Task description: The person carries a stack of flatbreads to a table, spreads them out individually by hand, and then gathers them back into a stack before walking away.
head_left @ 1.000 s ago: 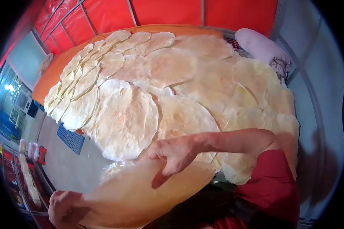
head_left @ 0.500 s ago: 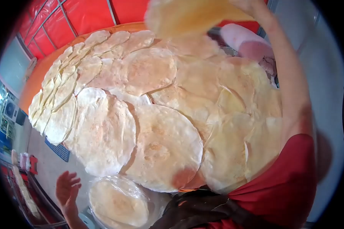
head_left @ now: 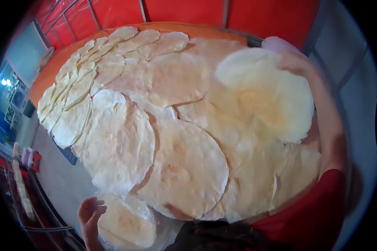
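A large round flatbread (head_left: 266, 96) hangs from my right hand (head_left: 295, 62), which grips its upper right edge above the right part of the spread. My left hand (head_left: 90, 209) is raised at the lower left with its fingers apart and curved, holding nothing. Beside it lies a clear plastic bag (head_left: 127, 221) with round flatbread inside. Many overlapping flatbreads cover the orange surface (head_left: 50, 79); two big ones, a left one (head_left: 117, 142) and a middle one (head_left: 184, 167), lie nearest to me.
Behind the orange surface stands a red covering (head_left: 184, 12) with metal bars. A pale pink bundle (head_left: 280, 44) lies at the back right, partly hidden by my right hand. Dark red racks (head_left: 12, 196) stand at the lower left, beside the grey floor (head_left: 63, 180).
My right hand has come down and nearer with the flatbread, which now faces me over the right part of the spread. My left hand has shifted slightly right. The view has shifted too.
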`<act>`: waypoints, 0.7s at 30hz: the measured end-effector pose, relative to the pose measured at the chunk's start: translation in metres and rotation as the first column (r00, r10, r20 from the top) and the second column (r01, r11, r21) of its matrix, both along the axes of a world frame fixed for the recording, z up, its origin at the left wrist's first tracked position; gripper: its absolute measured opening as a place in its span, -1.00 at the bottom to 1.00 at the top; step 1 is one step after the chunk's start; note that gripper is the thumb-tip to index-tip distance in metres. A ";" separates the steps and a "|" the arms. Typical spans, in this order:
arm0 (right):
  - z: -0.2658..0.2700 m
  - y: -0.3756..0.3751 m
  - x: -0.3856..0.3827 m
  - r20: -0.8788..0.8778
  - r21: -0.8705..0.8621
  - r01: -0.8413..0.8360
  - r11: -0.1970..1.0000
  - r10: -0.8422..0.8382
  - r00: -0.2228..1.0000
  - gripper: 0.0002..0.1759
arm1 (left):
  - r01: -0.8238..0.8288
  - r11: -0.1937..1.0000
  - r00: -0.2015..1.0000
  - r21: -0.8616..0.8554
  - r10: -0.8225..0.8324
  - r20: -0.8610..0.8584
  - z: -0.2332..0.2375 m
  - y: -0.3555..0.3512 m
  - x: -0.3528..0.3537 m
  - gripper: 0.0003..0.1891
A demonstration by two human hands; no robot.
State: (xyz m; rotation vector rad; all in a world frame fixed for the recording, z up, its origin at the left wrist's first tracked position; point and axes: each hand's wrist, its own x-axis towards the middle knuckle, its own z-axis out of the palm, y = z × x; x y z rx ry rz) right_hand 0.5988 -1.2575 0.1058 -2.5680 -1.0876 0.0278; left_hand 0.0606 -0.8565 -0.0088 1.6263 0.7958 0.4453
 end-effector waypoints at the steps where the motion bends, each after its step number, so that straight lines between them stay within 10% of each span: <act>1: 0.011 0.006 0.017 0.221 -0.014 0.124 0.992 -0.118 0.968 -0.71 | -0.019 0.999 1.000 -0.037 0.019 0.001 -0.001 0.001 0.004 -0.70; 3: 0.044 0.022 0.051 0.429 0.068 0.547 0.834 -0.519 0.739 -0.74 | -0.044 0.997 0.999 -0.066 0.043 -0.010 -0.004 0.004 0.005 -0.70; 8: 0.096 0.115 0.021 0.845 0.070 0.404 0.912 -0.269 0.462 -0.69 | -0.152 0.988 0.988 -0.026 0.151 -0.044 -0.005 0.009 -0.001 -0.71; 11: 0.044 0.171 0.105 0.742 0.248 0.285 0.926 -0.371 0.558 -0.45 | -0.204 0.976 0.978 -0.071 0.200 -0.068 -0.008 0.001 -0.018 -0.72; 13: 0.001 0.218 0.125 0.356 0.409 0.268 0.872 -0.423 0.833 -0.54 | -0.167 0.984 0.979 -0.055 0.159 -0.128 -0.016 -0.005 -0.045 -0.66; 14: -0.042 0.233 0.164 0.752 0.217 0.297 0.930 -0.353 0.556 -0.46 | -0.159 0.983 0.977 -0.095 0.143 -0.156 -0.013 -0.011 -0.056 -0.60; 16: -0.070 0.251 0.111 0.721 0.183 0.343 0.921 -0.363 0.591 -0.44 | -0.234 0.968 0.964 -0.093 0.219 -0.150 -0.008 -0.026 -0.069 -0.65; 18: -0.105 0.261 0.087 0.310 -0.051 0.338 0.940 -0.307 0.900 -0.53 | -0.347 0.930 0.932 -0.122 0.326 -0.160 -0.018 -0.035 -0.090 -0.66; 21: -0.212 0.267 0.027 0.302 -0.571 -0.073 0.818 0.291 0.908 -0.74 | -0.448 0.872 0.890 -0.196 0.414 -0.191 -0.040 -0.046 -0.116 -0.67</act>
